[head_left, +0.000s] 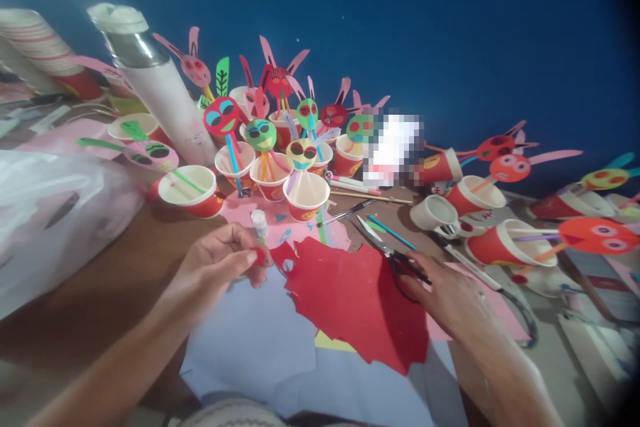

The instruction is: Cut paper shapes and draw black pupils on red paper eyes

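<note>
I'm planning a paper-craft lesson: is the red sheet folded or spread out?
Spread out: the red sheet lies open over the grey-blue paper, its ragged outline showing.

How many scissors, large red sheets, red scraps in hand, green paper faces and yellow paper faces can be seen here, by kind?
Scissors, in the right hand: 1
Large red sheet: 1
Red scrap, in the left hand: 1
Green paper faces: 3
Yellow paper faces: 2
Total: 8
</note>
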`<state>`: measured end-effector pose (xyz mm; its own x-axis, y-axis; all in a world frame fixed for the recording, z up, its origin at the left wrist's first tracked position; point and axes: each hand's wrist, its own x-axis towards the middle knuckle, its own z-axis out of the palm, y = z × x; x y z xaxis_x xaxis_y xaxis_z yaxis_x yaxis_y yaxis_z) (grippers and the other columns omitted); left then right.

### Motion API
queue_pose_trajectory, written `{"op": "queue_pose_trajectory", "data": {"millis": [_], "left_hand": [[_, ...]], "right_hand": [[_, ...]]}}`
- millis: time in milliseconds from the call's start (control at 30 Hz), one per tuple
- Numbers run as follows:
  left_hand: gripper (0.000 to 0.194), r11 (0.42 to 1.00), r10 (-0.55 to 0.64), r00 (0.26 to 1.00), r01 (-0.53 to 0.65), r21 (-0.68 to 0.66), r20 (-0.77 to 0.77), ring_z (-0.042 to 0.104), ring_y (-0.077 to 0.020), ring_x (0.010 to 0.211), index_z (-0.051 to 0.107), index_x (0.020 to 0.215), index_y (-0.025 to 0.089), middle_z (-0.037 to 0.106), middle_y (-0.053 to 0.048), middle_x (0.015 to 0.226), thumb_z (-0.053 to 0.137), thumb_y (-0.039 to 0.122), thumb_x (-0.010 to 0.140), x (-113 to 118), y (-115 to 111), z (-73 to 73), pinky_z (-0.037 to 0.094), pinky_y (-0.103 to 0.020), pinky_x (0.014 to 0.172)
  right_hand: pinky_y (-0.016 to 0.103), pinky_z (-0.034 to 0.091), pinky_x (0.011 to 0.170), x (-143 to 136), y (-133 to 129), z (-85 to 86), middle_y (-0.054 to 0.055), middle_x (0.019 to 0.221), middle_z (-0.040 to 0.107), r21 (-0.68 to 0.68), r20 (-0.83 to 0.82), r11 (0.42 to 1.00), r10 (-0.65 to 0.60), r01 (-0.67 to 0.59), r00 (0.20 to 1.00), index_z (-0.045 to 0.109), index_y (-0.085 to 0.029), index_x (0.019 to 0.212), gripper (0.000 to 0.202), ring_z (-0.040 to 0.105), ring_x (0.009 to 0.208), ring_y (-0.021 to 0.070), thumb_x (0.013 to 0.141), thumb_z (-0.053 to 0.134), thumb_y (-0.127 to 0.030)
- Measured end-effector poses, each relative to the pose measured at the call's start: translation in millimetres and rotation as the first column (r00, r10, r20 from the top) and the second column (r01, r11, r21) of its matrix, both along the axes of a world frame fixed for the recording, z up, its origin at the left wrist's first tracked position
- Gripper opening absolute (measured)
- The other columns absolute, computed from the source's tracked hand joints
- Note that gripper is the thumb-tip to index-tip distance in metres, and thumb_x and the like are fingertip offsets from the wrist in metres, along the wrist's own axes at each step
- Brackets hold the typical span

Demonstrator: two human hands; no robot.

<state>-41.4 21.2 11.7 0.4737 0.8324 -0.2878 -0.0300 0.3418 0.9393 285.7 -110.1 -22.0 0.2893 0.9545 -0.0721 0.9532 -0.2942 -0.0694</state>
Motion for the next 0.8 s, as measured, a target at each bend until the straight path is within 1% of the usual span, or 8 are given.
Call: {"op": "queue_pose_trajectory", "data": {"millis": [167, 300, 367, 467, 567, 700, 767, 800], "left_hand": [[0.013, 1.0, -0.025, 1.0, 0.025, 0.007, -0.007, 0.057, -0.0116, 0.054, 0.052, 0.072, 0.018, 0.065, 0.001, 0.07, 0.062, 0.024, 0.077, 6.0, -2.2, -6.9, 0.043, -0.024, 0.055], [0.013, 0.998, 0.01, 0.994, -0.004, -0.055, 0.109, 0.056, -0.01, 0.052, 0.053, 0.072, 0.018, 0.064, 0.002, 0.067, 0.065, 0.023, 0.076, 9.1, -1.4, -1.8, 0.043, -0.022, 0.053], [0.013, 0.995, 0.034, 0.989, -0.02, -0.095, 0.147, 0.055, -0.0096, 0.051, 0.053, 0.072, 0.019, 0.063, 0.003, 0.065, 0.065, 0.022, 0.075, 8.3, -0.7, 1.4, 0.043, -0.021, 0.052], [0.014, 0.99, 0.04, 0.984, -0.017, -0.137, 0.173, 0.053, -0.0095, 0.049, 0.052, 0.07, 0.019, 0.061, 0.004, 0.062, 0.066, 0.022, 0.074, 6.5, -1.1, 4.7, 0.042, -0.02, 0.05], [0.011, 0.989, -0.019, 0.989, 0.041, -0.144, 0.149, 0.052, -0.0095, 0.049, 0.054, 0.071, 0.02, 0.06, 0.003, 0.061, 0.063, 0.024, 0.076, 9.0, -2.9, 12.6, 0.041, -0.02, 0.05], [0.006, 0.963, -0.263, 0.962, 0.266, 0.041, -0.069, 0.052, -0.0114, 0.051, 0.059, 0.068, 0.021, 0.061, 0.002, 0.06, 0.06, 0.019, 0.074, 18.7, -14.6, 34.4, 0.037, -0.021, 0.048], [0.009, 0.932, -0.223, 0.959, 0.262, 0.25, -0.173, 0.049, -0.0124, 0.051, 0.063, 0.062, 0.023, 0.057, 0.002, 0.056, 0.065, 0.017, 0.068, 21.4, -31.5, 39.0, 0.035, -0.023, 0.047], [0.009, 0.937, -0.212, 0.969, 0.24, 0.255, -0.13, 0.05, -0.0137, 0.053, 0.064, 0.06, 0.025, 0.057, 0.002, 0.056, 0.07, 0.019, 0.064, 21.3, -43.6, 37.3, 0.036, -0.024, 0.049]], "right_hand": [[0.03, 0.046, 0.064, -4.6, -0.6, -0.6, 0.003, 0.101, 0.069, 0.073, -0.018, 0.995, 0.075, -0.073, 0.997, 0.066, -0.026, 0.097, 0.022, 0.066, 0.086, 0.0228, 0.086, 0.048, -0.03], [0.029, 0.044, 0.061, -19.8, 5.2, 8.6, 0.003, 0.094, 0.07, 0.178, -0.024, 0.982, 0.06, -0.055, 0.998, 0.066, -0.024, 0.096, 0.021, 0.066, 0.078, 0.0208, 0.088, 0.048, -0.033], [0.027, 0.045, 0.063, -35.4, 10.5, 14.1, 0.003, 0.092, 0.07, 0.2, -0.094, 0.974, 0.125, -0.104, 0.988, 0.066, -0.024, 0.095, 0.02, 0.065, 0.077, 0.019, 0.089, 0.048, -0.031], [0.027, 0.045, 0.067, -66.4, 21.5, 19.7, 0.003, 0.094, 0.069, 0.161, -0.23, 0.95, 0.3, -0.268, 0.926, 0.066, -0.023, 0.096, 0.019, 0.065, 0.08, 0.0183, 0.09, 0.049, -0.025], [0.028, 0.045, 0.072, -98.0, 35.4, 21.4, 0.006, 0.09, 0.068, 0.194, -0.259, 0.917, 0.391, -0.349, 0.883, 0.067, -0.021, 0.096, 0.017, 0.063, 0.082, 0.0196, 0.089, 0.051, -0.024], [0.028, 0.044, 0.064, -127.6, 53.7, 20.9, 0.006, 0.082, 0.065, 0.148, -0.22, 0.875, 0.483, -0.46, 0.848, 0.066, -0.018, 0.084, 0.015, 0.06, 0.076, 0.0198, 0.087, 0.053, -0.026], [0.027, 0.044, 0.064, -136.1, 60.0, 19.2, 0.006, 0.083, 0.064, 0.128, -0.169, 0.865, 0.501, -0.485, 0.849, 0.064, -0.018, 0.084, 0.012, 0.059, 0.077, 0.0202, 0.085, 0.054, -0.024], [0.027, 0.044, 0.065, -139.0, 62.2, 17.7, 0.006, 0.084, 0.064, 0.126, -0.14, 0.86, 0.509, -0.495, 0.849, 0.063, -0.019, 0.086, 0.011, 0.059, 0.078, 0.0205, 0.085, 0.054, -0.023]]}}
